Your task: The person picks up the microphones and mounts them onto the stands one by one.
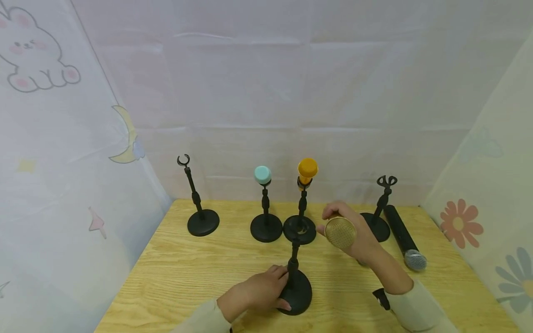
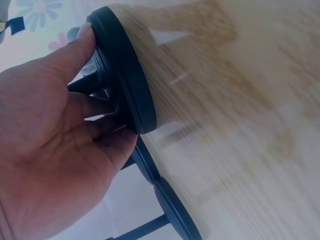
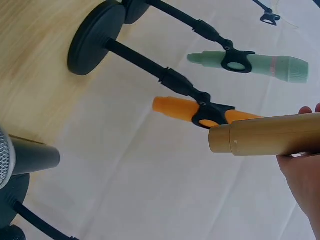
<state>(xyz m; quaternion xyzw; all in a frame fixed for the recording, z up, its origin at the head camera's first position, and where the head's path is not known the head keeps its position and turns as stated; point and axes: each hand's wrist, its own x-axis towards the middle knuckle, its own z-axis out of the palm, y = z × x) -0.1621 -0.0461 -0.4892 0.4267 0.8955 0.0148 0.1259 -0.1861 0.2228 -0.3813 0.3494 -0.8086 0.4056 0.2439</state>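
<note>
My left hand (image 1: 264, 287) grips the round base of a black microphone stand (image 1: 299, 293) at the table's front. In the left wrist view, the thumb lies at the rim of that base (image 2: 122, 70) and the fingers bend against it near the pole. My right hand (image 1: 366, 243) holds a gold microphone (image 1: 340, 232), its mesh head toward the head camera, in the air right of that stand. The right wrist view shows the microphone's smooth gold handle (image 3: 270, 135) passing in front of an orange microphone (image 3: 175, 107); most of that hand is out of frame.
Behind, stands hold a mint-green microphone (image 1: 263, 175) and an orange one. A stand with a bare clip (image 1: 202, 222) is at left, another (image 1: 382, 203) at right. A black microphone with silver head (image 1: 415, 260) lies on the table (image 1: 187, 273). Printed cloth surrounds it.
</note>
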